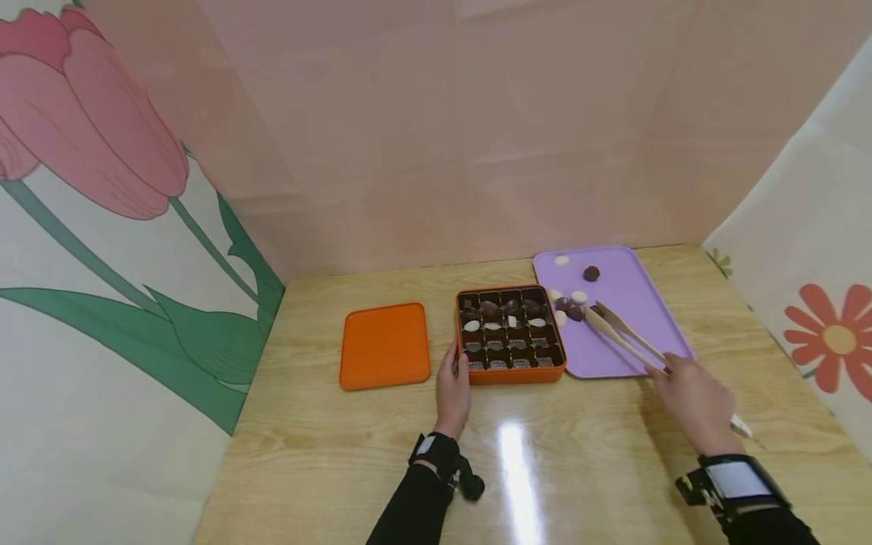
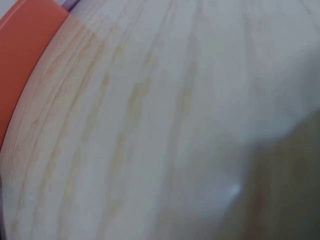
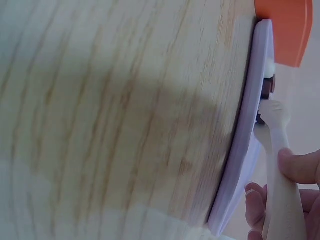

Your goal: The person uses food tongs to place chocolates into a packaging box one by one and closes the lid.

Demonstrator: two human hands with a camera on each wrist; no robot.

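My right hand [image 1: 695,397] grips pale tongs [image 1: 623,338], thumb on one arm and fingers on the other in the right wrist view. The tips are low over a purple tray [image 1: 640,348], with a dark chocolate [image 3: 260,119] between them. Several dark chocolates [image 1: 575,312] and white pieces [image 1: 579,297] lie along the tray's left side. With thumb and fingers, my left hand [image 1: 453,393] holds the front left corner of an orange box [image 1: 518,376]. Its dark divided insert has brown pieces in the back row and white pieces in the second row.
An orange lid [image 1: 384,347] lies flat on the wooden table [image 1: 306,454], left of the box. One round dark chocolate [image 1: 591,273] sits alone toward the tray's back. The box stands close against the tray's left edge. Printed cloth walls [image 1: 409,151] border the table.
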